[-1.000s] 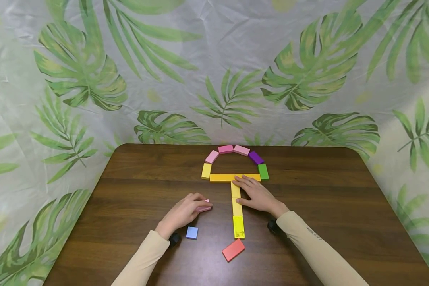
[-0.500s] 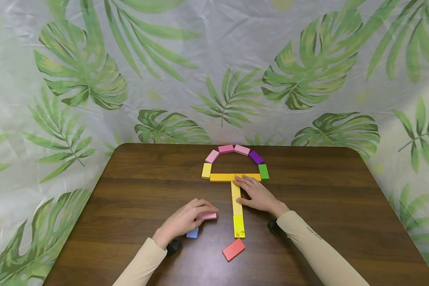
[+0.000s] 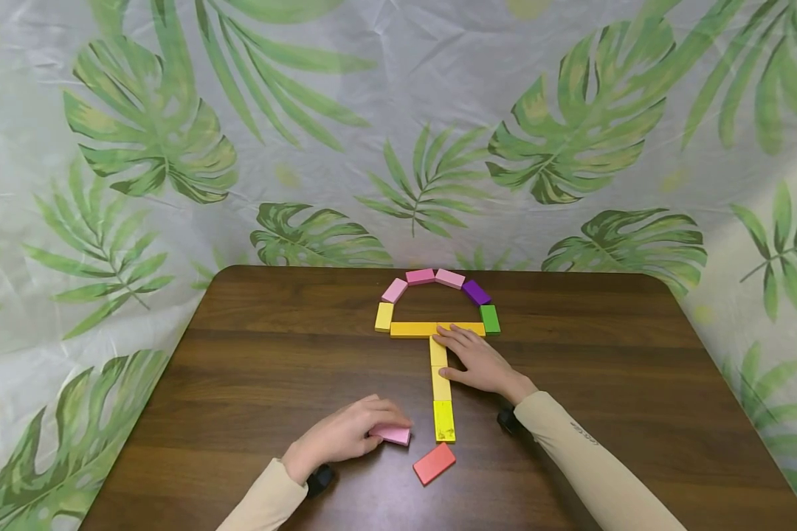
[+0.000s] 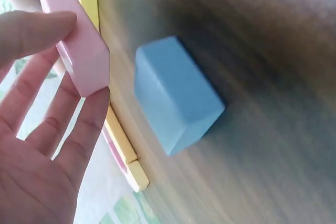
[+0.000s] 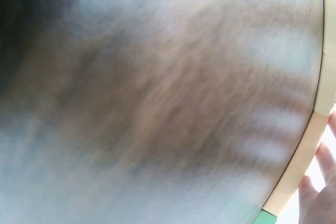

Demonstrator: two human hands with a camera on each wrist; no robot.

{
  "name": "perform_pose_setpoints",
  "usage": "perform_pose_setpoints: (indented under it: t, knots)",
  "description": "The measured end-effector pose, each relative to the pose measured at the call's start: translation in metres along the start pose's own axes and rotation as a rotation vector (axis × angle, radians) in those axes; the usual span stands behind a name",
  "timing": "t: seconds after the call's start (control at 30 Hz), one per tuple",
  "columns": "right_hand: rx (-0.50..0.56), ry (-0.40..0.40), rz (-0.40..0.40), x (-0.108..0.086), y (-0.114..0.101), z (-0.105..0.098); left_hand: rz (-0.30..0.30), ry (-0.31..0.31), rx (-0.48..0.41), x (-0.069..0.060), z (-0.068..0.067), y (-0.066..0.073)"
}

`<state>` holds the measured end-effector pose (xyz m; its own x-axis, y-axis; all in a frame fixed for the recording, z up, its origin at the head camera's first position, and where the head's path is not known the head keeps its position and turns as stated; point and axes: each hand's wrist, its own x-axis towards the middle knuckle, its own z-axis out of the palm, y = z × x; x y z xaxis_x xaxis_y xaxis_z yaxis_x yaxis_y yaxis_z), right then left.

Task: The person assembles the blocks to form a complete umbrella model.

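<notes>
My left hand pinches a pink block between thumb and fingers, close to the tabletop. In the left wrist view the blue block lies on the table beside that hand; the head view hides it behind the hand. My right hand rests with extended fingers on the orange bar of blocks, its thumb at the pale yellow blocks below. A bright yellow block ends this column. Near its lower end a red block lies at an angle, right of the held pink one.
Beyond the orange bar, blocks form an arch: yellow, pink, purple and green among them. The wooden table meets a leaf-patterned cloth at its far edge.
My left hand has brought the pink block toward the near edge and slightly right, close to the red block, covering the blue block in the head view. The right hand stays put.
</notes>
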<state>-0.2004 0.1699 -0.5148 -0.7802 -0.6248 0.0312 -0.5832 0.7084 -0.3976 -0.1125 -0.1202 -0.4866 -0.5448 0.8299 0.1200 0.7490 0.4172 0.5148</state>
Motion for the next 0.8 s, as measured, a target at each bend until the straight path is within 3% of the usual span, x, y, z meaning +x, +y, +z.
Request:
perform_pose_setpoints:
  t: [0.43, 0.63, 0.8]
  knots:
    - [0.002, 0.009, -0.008, 0.000, 0.001, 0.000, 0.142, -0.062, -0.007, 0.000, 0.010, 0.006]
    - [0.003, 0.005, -0.006, -0.001, 0.000, -0.001, 0.163, -0.093, -0.009, -0.001, 0.015, 0.009]
    - [0.006, 0.005, -0.010, -0.001, 0.000, -0.001, 0.163, -0.098, 0.046, -0.002, 0.018, 0.011]
